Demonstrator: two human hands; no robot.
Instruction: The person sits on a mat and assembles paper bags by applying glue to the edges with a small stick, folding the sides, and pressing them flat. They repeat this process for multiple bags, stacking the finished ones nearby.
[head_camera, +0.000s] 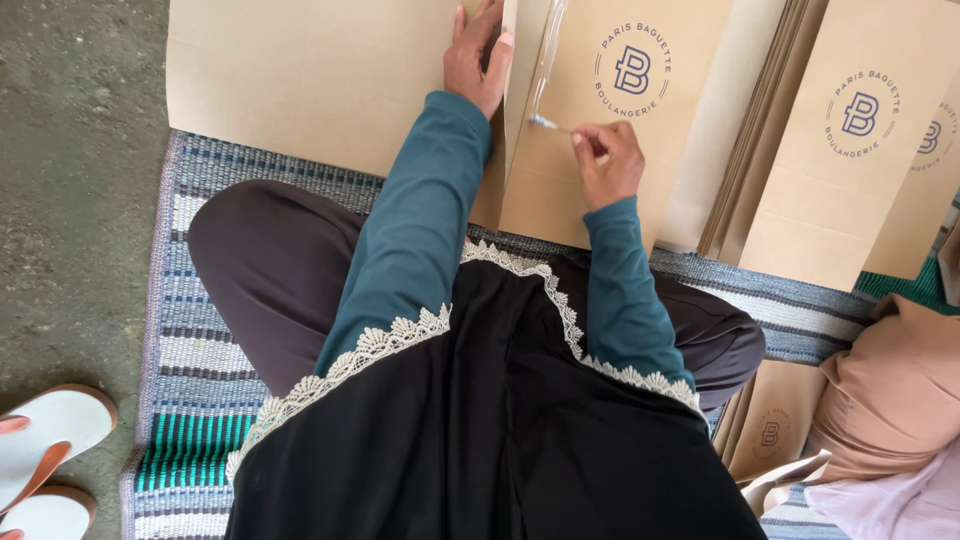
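- I see the left hand (477, 55) flat, fingers spread narrow, pressing down the folded edge of the brown paper sheet (300, 75).
- The right hand (607, 160) pinches a thin glue brush (553, 125), its tip touching the sheet's flap.
- A stack of printed paper bags (840, 150) lies just right, on the striped woven mat (195, 400).
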